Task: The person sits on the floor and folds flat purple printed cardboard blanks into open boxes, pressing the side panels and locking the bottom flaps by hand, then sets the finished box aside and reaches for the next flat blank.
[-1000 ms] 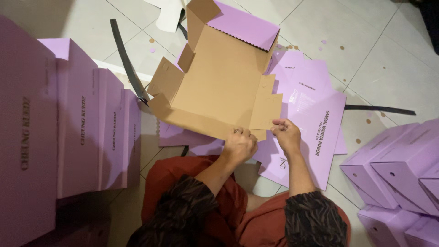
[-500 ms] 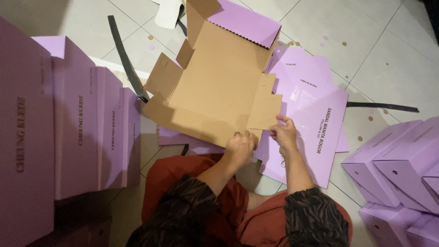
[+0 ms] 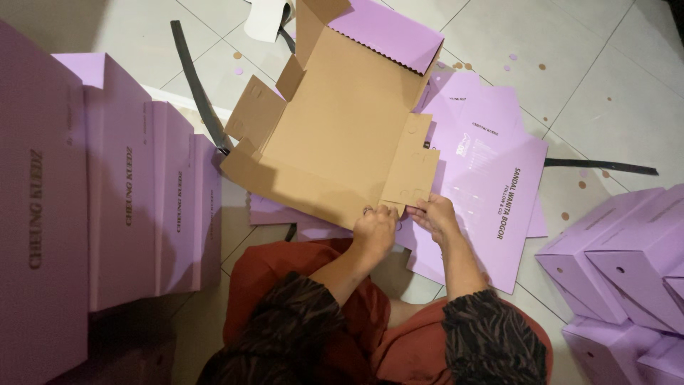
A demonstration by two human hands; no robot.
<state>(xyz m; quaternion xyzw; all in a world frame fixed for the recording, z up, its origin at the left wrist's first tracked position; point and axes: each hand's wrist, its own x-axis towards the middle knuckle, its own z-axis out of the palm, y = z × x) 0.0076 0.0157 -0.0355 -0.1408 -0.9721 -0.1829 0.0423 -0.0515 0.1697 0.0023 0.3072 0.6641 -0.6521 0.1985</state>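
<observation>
**Half-folded box, hands at the near corner flap**

The person sits on the tiled floor point(image 3: 627, 107) with a partly assembled cardboard box point(image 3: 342, 135) lying open in front of the knees, at about 12 o'clock from the hands. Its inside is plain brown, its outside lilac. The far lid panel stands up at 12 o'clock, the left side wall and its small tab are raised at 10 o'clock, and the near wall lies low along the front edge.

Both hands meet at the box's near right corner. The left hand point(image 3: 372, 232) curls over the bottom edge of the side flap point(image 3: 412, 170), fingers bunched together and gripping the cardboard; a ring shows on one finger. The right hand point(image 3: 434, 216) pinches the same flap's lower edge between thumb and fingertips, though how firmly is hard to tell, since the fingertips are partly hidden.

By the look of it, the box is about halfway: creases are set and two walls are up, but the right flap is not yet tucked in and the lid remains open.

Under the box and out toward 2 o'clock lie flat unfolded lilac blanks point(image 3: 491, 178). Finished lilac boxes stand in a row point(image 3: 128, 199) at 9 o'clock, and more finished boxes point(image 3: 613, 264) pile at 3 to 4 o'clock. A dark strap point(image 3: 196, 85) lies on the floor at 11 o'clock.
</observation>
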